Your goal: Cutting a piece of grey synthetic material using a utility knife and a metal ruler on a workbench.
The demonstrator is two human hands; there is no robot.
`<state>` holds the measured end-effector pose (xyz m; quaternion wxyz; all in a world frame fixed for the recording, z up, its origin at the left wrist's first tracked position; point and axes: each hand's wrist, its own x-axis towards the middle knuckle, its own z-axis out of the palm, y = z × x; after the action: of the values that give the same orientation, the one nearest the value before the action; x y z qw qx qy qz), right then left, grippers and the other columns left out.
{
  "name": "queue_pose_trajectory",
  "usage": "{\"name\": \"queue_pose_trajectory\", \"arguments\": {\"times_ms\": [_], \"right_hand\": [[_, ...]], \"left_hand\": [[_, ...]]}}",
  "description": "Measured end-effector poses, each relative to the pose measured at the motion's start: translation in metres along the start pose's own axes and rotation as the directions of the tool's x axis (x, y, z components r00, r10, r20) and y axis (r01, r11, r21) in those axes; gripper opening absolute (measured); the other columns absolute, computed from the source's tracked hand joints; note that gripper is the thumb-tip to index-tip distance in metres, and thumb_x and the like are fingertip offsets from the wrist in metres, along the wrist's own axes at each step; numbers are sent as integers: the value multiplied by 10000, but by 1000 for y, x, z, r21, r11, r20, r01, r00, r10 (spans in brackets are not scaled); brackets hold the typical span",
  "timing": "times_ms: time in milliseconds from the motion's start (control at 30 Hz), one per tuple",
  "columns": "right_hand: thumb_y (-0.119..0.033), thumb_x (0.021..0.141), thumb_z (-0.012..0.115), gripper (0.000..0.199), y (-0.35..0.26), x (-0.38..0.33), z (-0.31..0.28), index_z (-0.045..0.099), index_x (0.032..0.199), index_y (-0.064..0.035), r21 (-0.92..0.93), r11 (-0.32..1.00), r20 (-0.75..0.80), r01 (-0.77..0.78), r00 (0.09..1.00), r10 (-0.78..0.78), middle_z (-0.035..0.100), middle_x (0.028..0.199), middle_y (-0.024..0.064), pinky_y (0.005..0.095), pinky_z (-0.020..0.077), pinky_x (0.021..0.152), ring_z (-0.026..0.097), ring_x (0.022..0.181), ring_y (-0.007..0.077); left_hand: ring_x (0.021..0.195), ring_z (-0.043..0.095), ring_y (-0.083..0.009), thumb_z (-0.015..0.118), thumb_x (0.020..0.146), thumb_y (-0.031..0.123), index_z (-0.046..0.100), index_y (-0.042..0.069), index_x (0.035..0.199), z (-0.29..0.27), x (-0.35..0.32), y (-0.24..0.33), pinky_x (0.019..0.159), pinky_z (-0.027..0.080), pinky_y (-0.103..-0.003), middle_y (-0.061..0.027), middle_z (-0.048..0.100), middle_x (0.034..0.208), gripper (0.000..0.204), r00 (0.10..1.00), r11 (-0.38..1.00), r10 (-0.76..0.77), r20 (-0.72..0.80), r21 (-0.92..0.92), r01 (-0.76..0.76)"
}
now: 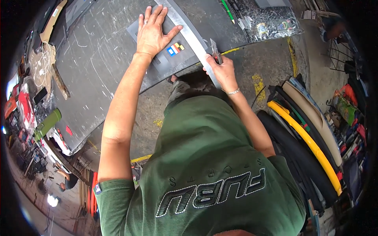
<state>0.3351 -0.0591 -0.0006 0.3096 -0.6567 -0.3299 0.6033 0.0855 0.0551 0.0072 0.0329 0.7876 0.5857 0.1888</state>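
Note:
My left hand point(152, 37) lies flat with fingers stretched on a dark grey sheet point(161, 63) at the table's near edge. Its thumb reaches to a long metal ruler point(189, 38), which slants across the sheet and juts past the edge toward me. Just left of the ruler, a small patch of coloured flags point(175, 48) shows on the sheet. In my right hand point(223, 72) is a utility knife point(215, 52), closed in the fingers with its blade pointing away from me. The fingertips of that hand touch the ruler's overhanging part; how firmly they hold it is hidden.
A scratched dark table point(94, 51) spreads ahead and left. A green pencil point(227, 11) lies near a plastic-wrapped pile point(271, 25) at the far right. Rolls of material, one yellow point(307, 141), stand at my right. A green roll point(48, 124) and a phone point(40, 95) lie left.

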Motion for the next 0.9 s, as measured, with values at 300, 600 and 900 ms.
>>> {"name": "queue_pose_trajectory", "arguments": {"times_ms": [300,600,900], "right_hand": [[-268,961,734,314,0,1,0,716,999,44,32,999,52,39,998,-41,724,770,89,287,546,567,695,631,140],[-270,965,731,319,4,4,-1,709,995,47,58,996,87,64,994,-69,720,756,94,279,539,552,685,602,142],[-247,970,714,287,9,6,-1,717,978,41,108,991,69,82,994,-90,730,726,87,290,526,536,693,597,139]], "left_hand": [[1569,185,-394,696,774,786,333,54,1595,-7,2,8,1243,174,-619,-165,265,1682,1158,965,996,-69,255,67,54],[1591,107,-372,713,754,788,312,82,1612,3,-5,2,1262,74,-601,-134,249,1698,1181,974,995,-84,211,-40,95],[1596,89,-357,733,764,752,319,90,1610,-1,-5,6,1270,47,-579,-119,242,1704,1151,968,990,-109,226,-62,126]]}}
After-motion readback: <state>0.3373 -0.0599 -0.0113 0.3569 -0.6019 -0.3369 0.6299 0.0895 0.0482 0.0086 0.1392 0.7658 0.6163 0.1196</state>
